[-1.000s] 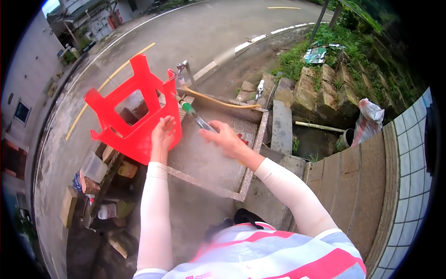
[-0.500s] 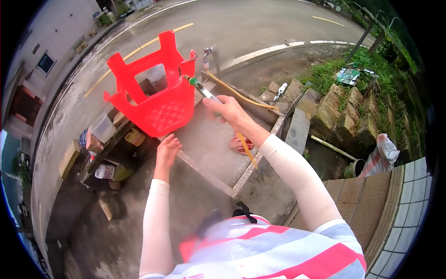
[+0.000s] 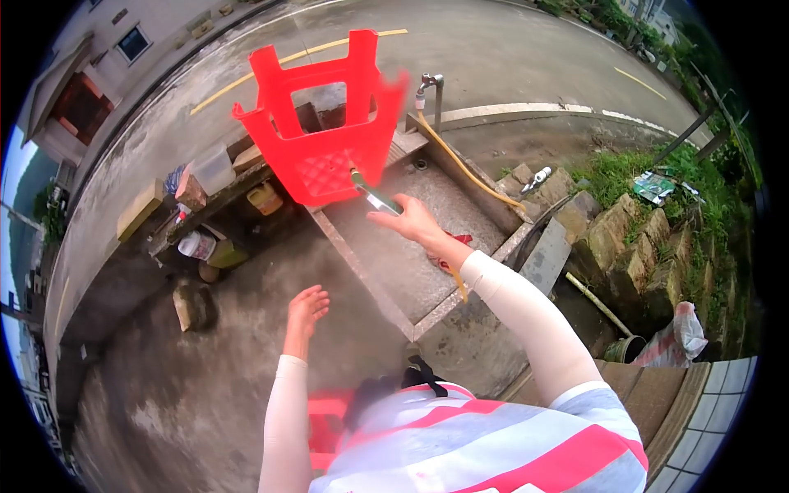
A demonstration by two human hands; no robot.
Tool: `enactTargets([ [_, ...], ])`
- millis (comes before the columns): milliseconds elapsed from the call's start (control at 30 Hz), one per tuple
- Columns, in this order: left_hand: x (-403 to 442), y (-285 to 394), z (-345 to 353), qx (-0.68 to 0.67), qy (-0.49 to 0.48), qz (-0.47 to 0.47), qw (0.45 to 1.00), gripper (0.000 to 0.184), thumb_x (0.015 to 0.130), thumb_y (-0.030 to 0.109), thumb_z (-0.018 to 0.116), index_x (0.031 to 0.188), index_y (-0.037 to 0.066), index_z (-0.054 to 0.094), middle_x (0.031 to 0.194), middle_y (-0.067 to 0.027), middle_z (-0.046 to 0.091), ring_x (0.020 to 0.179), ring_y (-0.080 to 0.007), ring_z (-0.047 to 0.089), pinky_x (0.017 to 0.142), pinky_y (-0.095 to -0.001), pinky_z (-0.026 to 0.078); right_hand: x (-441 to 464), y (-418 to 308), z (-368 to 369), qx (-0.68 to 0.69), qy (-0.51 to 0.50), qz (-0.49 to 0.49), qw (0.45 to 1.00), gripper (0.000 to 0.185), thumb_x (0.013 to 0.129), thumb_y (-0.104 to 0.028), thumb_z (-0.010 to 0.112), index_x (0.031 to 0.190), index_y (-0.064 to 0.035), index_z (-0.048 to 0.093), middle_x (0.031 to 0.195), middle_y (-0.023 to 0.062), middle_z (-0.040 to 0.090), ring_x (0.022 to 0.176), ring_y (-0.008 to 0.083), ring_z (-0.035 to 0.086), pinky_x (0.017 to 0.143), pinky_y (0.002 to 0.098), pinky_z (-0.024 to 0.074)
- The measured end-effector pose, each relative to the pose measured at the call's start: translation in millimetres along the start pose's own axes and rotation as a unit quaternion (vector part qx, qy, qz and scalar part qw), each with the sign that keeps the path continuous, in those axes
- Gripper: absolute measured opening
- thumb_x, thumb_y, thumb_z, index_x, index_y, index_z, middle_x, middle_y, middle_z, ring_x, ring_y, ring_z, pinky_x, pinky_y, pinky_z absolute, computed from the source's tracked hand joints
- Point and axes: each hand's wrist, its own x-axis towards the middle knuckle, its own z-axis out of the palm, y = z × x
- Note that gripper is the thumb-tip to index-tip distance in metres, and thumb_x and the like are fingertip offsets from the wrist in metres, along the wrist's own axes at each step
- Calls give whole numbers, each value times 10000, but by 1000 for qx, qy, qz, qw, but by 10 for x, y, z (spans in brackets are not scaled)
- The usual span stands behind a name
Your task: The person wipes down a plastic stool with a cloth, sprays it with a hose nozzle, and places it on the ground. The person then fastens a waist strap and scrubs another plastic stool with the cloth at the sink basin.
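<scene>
A red plastic stool stands at the far left end of a shallow stone sink, its legs pointing up and away. My right hand is closed around a spray nozzle with a green tip, aimed at the stool. Below and left of the sink, my left hand hangs in the air with its fingers apart, touching nothing. A red item lies in the sink, partly hidden by my right wrist. Fine mist blurs the near side of the sink.
A tap with a yellow hose stands behind the sink. Left are a ledge with bricks and a clear container, and a white bucket below. Stone blocks and a sack lie right. Another red piece shows near my body.
My left hand has moved away from the stool, down toward my body. The stool has turned, and the nozzle in my right hand now points at its patterned face. The view has shifted left.
</scene>
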Motion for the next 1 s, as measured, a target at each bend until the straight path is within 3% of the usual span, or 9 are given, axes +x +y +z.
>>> enactTargets([
  [67,-29,-149,-70,-2,7,-20,1000,309,911,103,576,1207,14,568,1023,-117,671,837,-196,652,708,-333,538,-33,-126,214,-62,-44,-43,996,712,654,-612,757,966,19,643,874,219,668,893,343,665,769,417,504],
  [133,-61,-273,-126,5,6,-37,999,303,911,107,578,1200,15,569,1018,-115,671,837,-196,652,715,-335,539,49,-131,428,-95,-44,-80,991,709,653,-614,750,958,16,639,886,228,668,900,362,659,789,435,499],
  [267,-209,-479,-315,11,1,-36,999,290,917,116,574,1189,15,570,1000,-116,671,833,-205,657,711,-336,547,270,-90,471,-85,35,-10,996,734,649,-625,746,993,14,636,914,214,682,903,348,667,788,430,504],
  [533,-222,-851,-596,35,34,-72,996,273,927,104,538,1185,29,580,999,-114,676,814,-200,660,695,-344,548,229,45,935,-96,-155,56,982,823,590,-711,728,920,42,682,906,219,676,914,333,661,802,407,501],
  [567,-271,-830,-593,34,34,-70,996,271,927,101,534,1183,27,581,998,-116,676,813,-201,660,693,-343,548,278,153,979,-66,-146,82,984,822,590,-715,729,905,43,681,892,208,677,918,326,660,808,403,499],
  [600,-322,-823,-604,33,35,-69,996,269,927,97,529,1181,26,581,998,-118,676,811,-202,661,690,-342,548,329,261,958,-69,-103,99,987,754,665,-651,728,973,35,684,794,138,673,706,227,655,647,344,504],
  [767,-388,-964,-803,34,64,-70,995,266,922,86,522,1172,23,586,972,-117,682,795,-205,664,685,-338,549,360,512,412,23,-56,201,978,702,732,-623,690,1007,23,679,813,148,679,738,239,667,677,355,515],
  [867,-344,-1136,-775,39,58,-85,994,266,921,89,527,1172,23,587,964,-117,685,789,-202,667,686,-336,550,118,479,554,-79,-73,77,991,690,735,-600,696,1038,19,669,835,170,683,788,269,673,733,376,517],
  [1000,-335,-1104,-575,52,30,-96,994,261,926,99,534,1169,22,589,974,-118,686,791,-199,668,689,-330,549,-67,538,759,-149,-82,7,985,678,724,-585,715,1063,0,667,870,198,687,832,310,676,780,392,509],
])
